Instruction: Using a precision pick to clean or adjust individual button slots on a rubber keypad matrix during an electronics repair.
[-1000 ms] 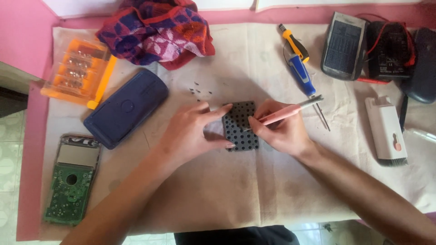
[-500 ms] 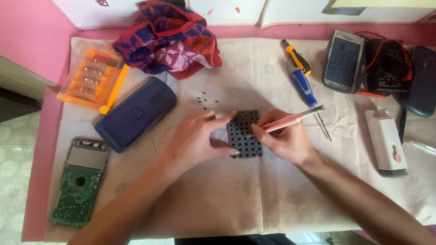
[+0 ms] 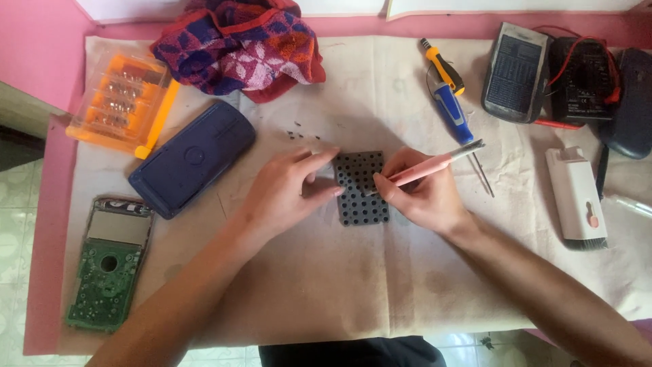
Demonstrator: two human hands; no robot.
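hands (image 3: 285, 194) unmoved, hiding keypad (image 3: 363, 194) edge

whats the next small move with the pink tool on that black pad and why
Probably ease the pink tool tip along the dotted black keypad: the right hand already has it angled at the pad's right edge, and the left hand pins the pad's left edge flat on the cloth.

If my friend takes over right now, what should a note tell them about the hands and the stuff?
Left hand: fingers pressing the dark rubber keypad flat on the cloth-covered table.
Right hand: gripping a pink-handled tool, tip on the keypad.
Done: device is apart; blue back cover and green circuit board lie left, tiny screws above the keypad.
Left: keypad work unfinished; nothing reassembled.
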